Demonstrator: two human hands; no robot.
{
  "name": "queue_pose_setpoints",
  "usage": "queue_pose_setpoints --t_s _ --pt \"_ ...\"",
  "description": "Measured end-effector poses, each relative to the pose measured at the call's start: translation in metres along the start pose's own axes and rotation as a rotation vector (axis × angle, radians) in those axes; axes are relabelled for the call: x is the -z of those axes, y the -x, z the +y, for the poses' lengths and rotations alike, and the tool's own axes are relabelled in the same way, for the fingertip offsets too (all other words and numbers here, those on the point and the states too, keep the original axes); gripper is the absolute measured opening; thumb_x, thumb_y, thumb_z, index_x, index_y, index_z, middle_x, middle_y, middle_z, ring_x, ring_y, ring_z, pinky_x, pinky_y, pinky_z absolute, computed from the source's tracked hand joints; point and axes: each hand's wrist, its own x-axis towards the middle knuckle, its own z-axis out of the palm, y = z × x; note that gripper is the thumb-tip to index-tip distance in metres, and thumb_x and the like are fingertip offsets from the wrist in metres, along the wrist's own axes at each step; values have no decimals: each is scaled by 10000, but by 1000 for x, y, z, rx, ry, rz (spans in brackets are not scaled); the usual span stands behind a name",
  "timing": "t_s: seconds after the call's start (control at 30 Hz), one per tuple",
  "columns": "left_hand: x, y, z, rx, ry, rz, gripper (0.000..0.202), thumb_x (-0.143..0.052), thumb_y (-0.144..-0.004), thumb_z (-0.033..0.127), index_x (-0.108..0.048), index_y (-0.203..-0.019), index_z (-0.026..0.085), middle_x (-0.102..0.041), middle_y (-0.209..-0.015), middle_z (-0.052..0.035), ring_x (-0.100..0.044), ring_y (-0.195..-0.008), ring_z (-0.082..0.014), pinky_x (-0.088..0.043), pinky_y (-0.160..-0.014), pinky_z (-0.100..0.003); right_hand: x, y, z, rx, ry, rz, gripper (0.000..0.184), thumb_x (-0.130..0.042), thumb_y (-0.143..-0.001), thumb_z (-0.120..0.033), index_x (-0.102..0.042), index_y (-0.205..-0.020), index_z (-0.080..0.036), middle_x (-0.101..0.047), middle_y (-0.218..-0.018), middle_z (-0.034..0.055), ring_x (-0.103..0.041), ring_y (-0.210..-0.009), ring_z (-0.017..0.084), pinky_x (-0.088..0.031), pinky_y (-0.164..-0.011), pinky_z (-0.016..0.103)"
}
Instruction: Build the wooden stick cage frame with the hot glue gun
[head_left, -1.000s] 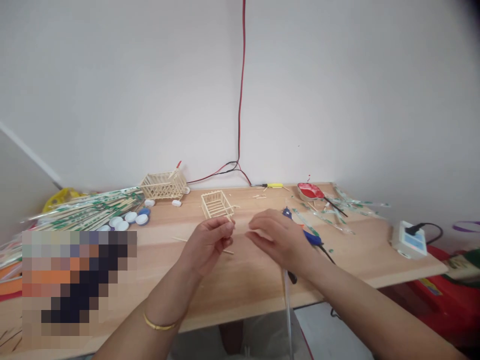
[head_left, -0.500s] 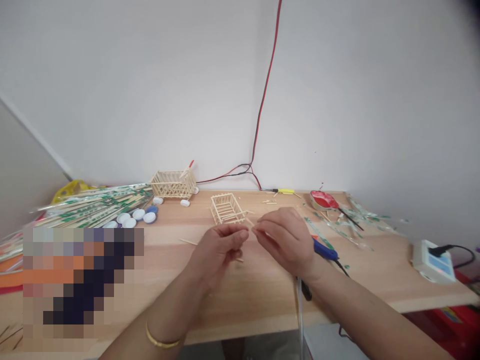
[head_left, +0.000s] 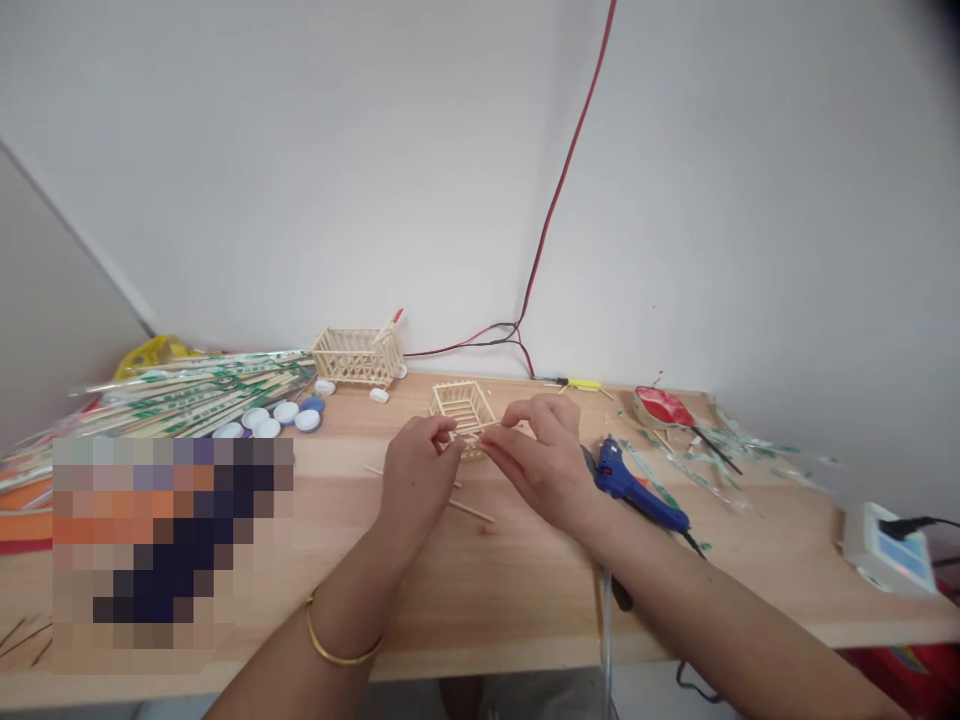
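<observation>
A small open basket of thin wooden sticks (head_left: 466,408) stands on the table in front of both hands. My left hand (head_left: 421,470) is closed at its near left corner, thumb and forefinger gripping the frame; the exact contact is partly hidden. My right hand (head_left: 546,455) pinches a short wooden stick at the basket's near top edge, the fingertips touching or almost touching the frame. Just below the hands a loose wooden stick (head_left: 472,512) lies on the wood. A blue hot glue gun (head_left: 637,490) rests to the right of my right hand.
A finished-looking stick cart (head_left: 358,355) with white wheels stands at the back left. Bottle caps (head_left: 286,413) and bagged sticks (head_left: 202,395) lie left. Rightward are a red-topped dish (head_left: 664,406), plastic wrappers (head_left: 720,455) and a white power box (head_left: 889,550). A yellow-handled screwdriver (head_left: 581,384) lies behind.
Both hands have moved forward from in front of the basket to its near edge, with the stick in the right fingers. The glue gun now shows more fully. The view has shifted slightly.
</observation>
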Motion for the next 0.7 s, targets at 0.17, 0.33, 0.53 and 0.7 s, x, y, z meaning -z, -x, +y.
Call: queue_pose_setpoints --t_s 0.17,0.33,0.53,0.7 --pt "2 0 0 11 -33 -24 135 -610 -736 215 -674 -847 174 -644 -758 -35 -584 -715 -166 -434 -660 -290 -6 -2 0 -9 -6 -16 55 -608 -837 -279 -656 -817 -263 -581 -894 31 -454 -881 190 -321 -813 369" --pt "2 0 1 10 -53 -32 116 -594 -743 203 -676 -821 178 -647 -758 -37 -583 -717 -169 -428 -658 -290 -9 -3 -1 -5 -19 -29 60 -607 -837 -276 -660 -815 -259 -575 -893 36 -457 -884 194 -323 -802 366" --pt "1 0 1 -1 -57 -33 103 -585 -751 212 -675 -794 187 -650 -751 -34 -584 -716 -170 -421 -649 -286 -9 -3 -1 -8 -25 -41 63 -602 -838 -269 -655 -810 -249 -576 -886 36 -465 -868 191 -321 -799 368" --pt "1 -1 2 17 -58 -39 102 -579 -751 204 -673 -785 182 -654 -760 -39 -586 -725 -176 -424 -659 -294 -10 -5 -2 -5 -39 -42 70 -598 -841 -268 -652 -807 -241 -584 -890 41 -465 -873 194 -323 -793 369"
